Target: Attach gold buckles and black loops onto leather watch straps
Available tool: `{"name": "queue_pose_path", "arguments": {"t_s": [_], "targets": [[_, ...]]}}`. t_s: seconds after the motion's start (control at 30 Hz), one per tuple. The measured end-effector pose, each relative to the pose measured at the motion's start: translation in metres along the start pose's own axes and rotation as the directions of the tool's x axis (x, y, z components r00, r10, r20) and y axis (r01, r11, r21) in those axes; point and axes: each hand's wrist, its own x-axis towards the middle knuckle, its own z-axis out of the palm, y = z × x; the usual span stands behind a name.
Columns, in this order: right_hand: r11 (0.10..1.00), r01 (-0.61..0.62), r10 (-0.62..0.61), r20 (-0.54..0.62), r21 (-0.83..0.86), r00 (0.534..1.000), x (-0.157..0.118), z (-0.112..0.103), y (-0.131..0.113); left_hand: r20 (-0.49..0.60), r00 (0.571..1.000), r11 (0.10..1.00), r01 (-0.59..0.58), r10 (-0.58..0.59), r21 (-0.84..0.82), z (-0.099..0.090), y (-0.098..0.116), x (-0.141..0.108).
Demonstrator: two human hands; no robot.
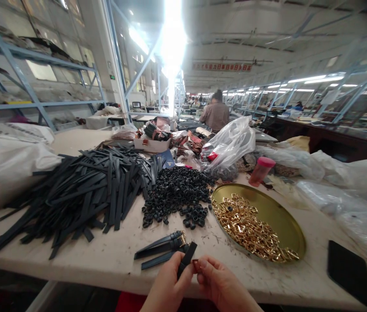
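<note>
My left hand (172,277) is closed around a dark strap (188,256) at the table's front edge. Beside it, my right hand (214,275) pinches a small gold buckle (196,265) close to the strap. Just beyond my hands lie several finished-looking dark straps (160,246) with gold buckles at one end. A large heap of dark strips (89,190) spreads to the left. In the middle is a pile of small black loops (177,190). Many gold buckles (251,225) lie in a round gold tray (289,216) on the right.
A black flat tablet-like object (349,271) lies at the right. Behind the tray stand a pink-lidded jar (261,171) and a clear plastic bag (232,141). White sacks (11,164) sit at the left. A person (216,113) is farther back, beyond the clutter.
</note>
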Motion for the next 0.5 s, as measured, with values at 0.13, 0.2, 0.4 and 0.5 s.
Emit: {"name": "queue_pose_path", "arguments": {"t_s": [0.13, 0.2, 0.4, 0.5], "targets": [[0.995, 0.077, -0.065, -0.161, 0.067, 0.985, 0.014, -0.004, 0.001, 0.082, 0.996, 0.996, 0.017, -0.025, 0.092, -0.004, -0.01, 0.002], [0.994, 0.1, -0.093, -0.144, 0.043, 0.985, 0.019, -0.002, 0.001, 0.156, 0.988, 0.994, -0.001, -0.017, 0.111, -0.005, -0.011, 0.006], [0.963, 0.203, -0.211, -0.032, -0.177, 0.977, 0.025, 0.008, 0.003, 0.221, 0.975, 0.998, -0.016, 0.001, 0.067, -0.01, -0.003, 0.019], [0.927, 0.27, -0.302, -0.09, -0.26, 0.949, 0.026, 0.01, 0.0, 0.227, 0.974, 0.999, -0.006, -0.006, 0.053, -0.012, -0.002, 0.021]]}}
